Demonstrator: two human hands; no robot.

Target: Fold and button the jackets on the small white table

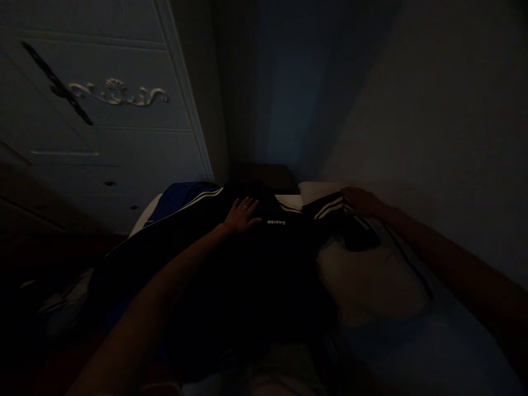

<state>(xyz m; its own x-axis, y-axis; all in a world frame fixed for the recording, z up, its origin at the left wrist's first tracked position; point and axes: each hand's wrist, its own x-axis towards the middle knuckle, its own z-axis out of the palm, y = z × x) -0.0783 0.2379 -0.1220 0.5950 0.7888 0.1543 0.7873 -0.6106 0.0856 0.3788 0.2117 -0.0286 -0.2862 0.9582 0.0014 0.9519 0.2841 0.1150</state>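
A black jacket [264, 275] with pale stripes along its sleeves and white lettering on the chest lies spread out in dim light. My left hand [242, 215], a ring on one finger, rests flat on its upper part with fingers apart. At the right, my right hand [363, 202] is closed on the striped sleeve [329, 207], which is bent near its end. Most of the jacket's lower part is lost in shadow.
Blue cloth [173, 201] lies beyond the jacket on the left. A pale cloth item [371, 275] sits under the right sleeve. A white cabinet [136, 66] with carved trim stands at the left, and a wall [445, 110] rises at the right.
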